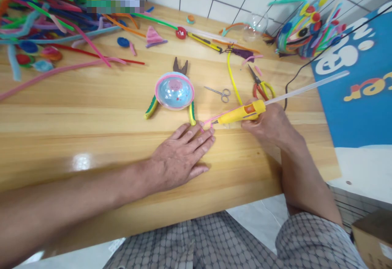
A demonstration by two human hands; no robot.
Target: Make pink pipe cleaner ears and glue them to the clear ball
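My right hand [271, 124] is closed round a yellow hot glue gun [239, 113], a clear glue stick [306, 88] running out of its back end. The gun's nozzle is at a thin pink pipe cleaner [211, 118] on the table. My left hand [186, 148] lies flat, palm down, its fingers stretched out and the fingertips at the pipe cleaner's near end. Just beyond that hand, a clear half-dome with pink-edged rim and blue inside [174, 91] rests over pliers [192, 113] with green and yellow handles. Small scissors [225, 94] lie behind the glue gun.
Red-and-yellow-handled scissors [260, 87], a yellow pipe cleaner [234, 79] and a yellow cutter [203, 42] lie farther back. Many coloured pipe cleaners [55, 11] pile at the back left. A colourful pipe-cleaner figure [301, 32] stands at back right, near a dark cord [295, 75].
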